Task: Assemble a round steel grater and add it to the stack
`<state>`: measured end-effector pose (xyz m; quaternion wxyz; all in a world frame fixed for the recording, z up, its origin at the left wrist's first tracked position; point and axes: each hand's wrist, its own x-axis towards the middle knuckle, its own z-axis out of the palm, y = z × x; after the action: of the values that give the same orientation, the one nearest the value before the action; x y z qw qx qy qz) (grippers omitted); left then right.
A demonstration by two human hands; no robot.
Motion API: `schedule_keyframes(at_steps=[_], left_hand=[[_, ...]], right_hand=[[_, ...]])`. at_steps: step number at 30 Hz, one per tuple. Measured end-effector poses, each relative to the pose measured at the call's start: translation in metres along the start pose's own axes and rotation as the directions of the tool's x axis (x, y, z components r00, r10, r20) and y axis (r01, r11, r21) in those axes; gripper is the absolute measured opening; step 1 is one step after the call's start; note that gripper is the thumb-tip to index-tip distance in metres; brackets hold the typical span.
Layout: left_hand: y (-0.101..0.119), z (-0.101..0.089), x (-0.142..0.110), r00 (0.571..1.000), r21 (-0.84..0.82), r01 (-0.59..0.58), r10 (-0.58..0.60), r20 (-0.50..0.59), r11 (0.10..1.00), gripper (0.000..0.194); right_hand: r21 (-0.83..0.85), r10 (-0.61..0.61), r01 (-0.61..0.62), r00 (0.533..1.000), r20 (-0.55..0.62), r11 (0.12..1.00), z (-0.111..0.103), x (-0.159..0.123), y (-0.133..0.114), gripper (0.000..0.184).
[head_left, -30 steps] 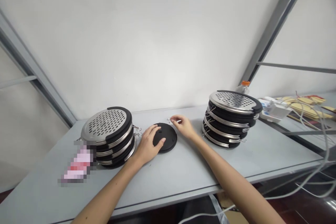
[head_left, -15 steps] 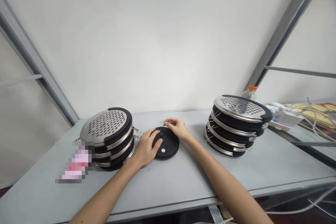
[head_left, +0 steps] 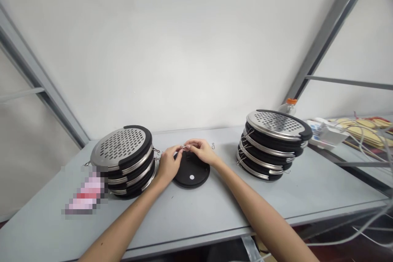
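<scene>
A black round disc (head_left: 199, 172) with a white dot lies flat on the grey table between my arms. Over its far edge, a small bent metal wire clip (head_left: 184, 147) is pinched from both sides. My left hand (head_left: 170, 166) grips it with thumb and fingertips from the left. From the right, my right hand (head_left: 201, 151) has its fingers closed on the same wire. Whether the wire is hooked to the disc cannot be seen behind the fingers. A second small wire clip (head_left: 213, 146) rests on the table just beyond my right hand.
On the left is a stack of black round pieces with a perforated metal top (head_left: 121, 147). A similar taller stack (head_left: 276, 125) stands right, wire clips at its side. Behind it are a bottle with an orange cap (head_left: 290, 102), a white box (head_left: 331, 136) and cables.
My left hand has lifted from its spread position on the disc and now pinches the wire clip. My right hand has shifted slightly left, and the second clip shows more fully.
</scene>
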<state>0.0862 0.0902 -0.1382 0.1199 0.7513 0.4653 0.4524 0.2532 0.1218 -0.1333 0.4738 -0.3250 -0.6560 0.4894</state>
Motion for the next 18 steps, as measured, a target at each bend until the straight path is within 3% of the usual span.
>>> schedule_keyframes(at_steps=[6, 9, 13, 18], left_hand=[[0.004, 0.006, 0.005, 0.999, -0.096, 0.035, -0.038, -0.037, 0.995, 0.018], [0.005, 0.008, 0.002, 0.998, -0.165, 0.051, -0.058, -0.035, 0.985, 0.017], [0.003, 0.006, 0.001, 0.996, -0.162, 0.067, -0.075, -0.042, 0.984, 0.011], [0.004, 0.003, 0.002, 0.995, -0.143, 0.072, -0.080, -0.051, 0.987, 0.007]], right_hand=[[-0.020, -0.032, 0.031, 0.997, -0.065, 0.999, -0.002, 0.003, 0.004, 0.024], [-0.172, -0.103, 0.089, 0.991, -0.079, 0.981, -0.001, 0.000, 0.000, 0.020], [-0.439, -0.244, 0.211, 0.969, -0.021, 0.873, -0.003, -0.006, -0.009, 0.019], [-0.501, -0.282, 0.236, 0.959, -0.016, 0.832, -0.006, -0.009, -0.012, 0.019]])
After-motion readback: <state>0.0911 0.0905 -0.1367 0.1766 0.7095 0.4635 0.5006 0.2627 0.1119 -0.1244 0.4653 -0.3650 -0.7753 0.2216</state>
